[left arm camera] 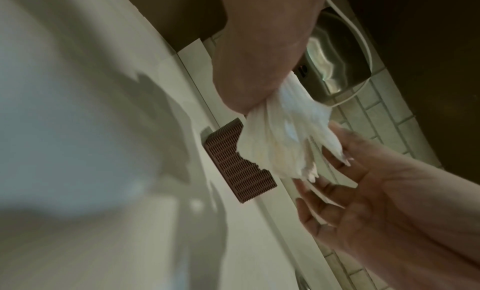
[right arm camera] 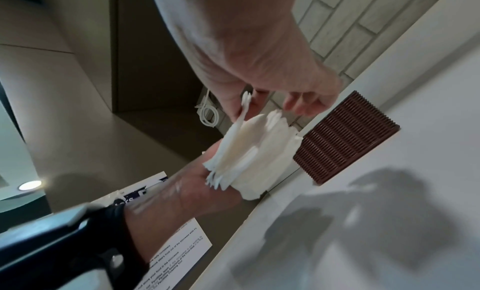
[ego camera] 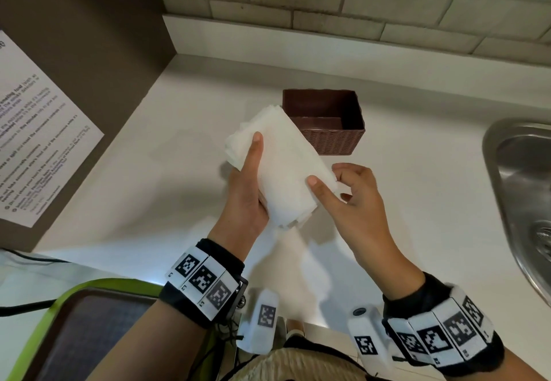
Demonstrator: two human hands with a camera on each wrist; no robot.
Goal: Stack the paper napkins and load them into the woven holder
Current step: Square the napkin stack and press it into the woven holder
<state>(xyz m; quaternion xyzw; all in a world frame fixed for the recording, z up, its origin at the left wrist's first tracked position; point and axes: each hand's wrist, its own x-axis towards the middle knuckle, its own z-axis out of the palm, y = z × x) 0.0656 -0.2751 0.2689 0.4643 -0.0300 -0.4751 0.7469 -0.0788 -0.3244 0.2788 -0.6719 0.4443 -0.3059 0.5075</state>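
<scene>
A stack of white paper napkins (ego camera: pixel 286 166) is held above the white counter, tilted, with its edges fanned apart (left arm camera: pixel 280 142). My left hand (ego camera: pixel 252 182) grips it from the left, thumb on top and fingers hidden beneath. My right hand (ego camera: pixel 343 190) is at the stack's near right corner: the thumb lies on the top sheet, and the loosely curved fingers (left arm camera: pixel 335 154) brush the fanned edges (right arm camera: pixel 257 157). The brown woven holder (ego camera: pixel 334 142) stands empty on the counter just behind the stack, also seen side-on (right arm camera: pixel 345 142).
A steel sink (ego camera: pixel 521 187) is set into the counter at the right. A dark cabinet side with a printed notice (ego camera: pixel 38 130) walls off the left. A tiled backsplash (ego camera: pixel 357 2) runs behind. A green-rimmed tray (ego camera: pixel 74 336) lies at lower left.
</scene>
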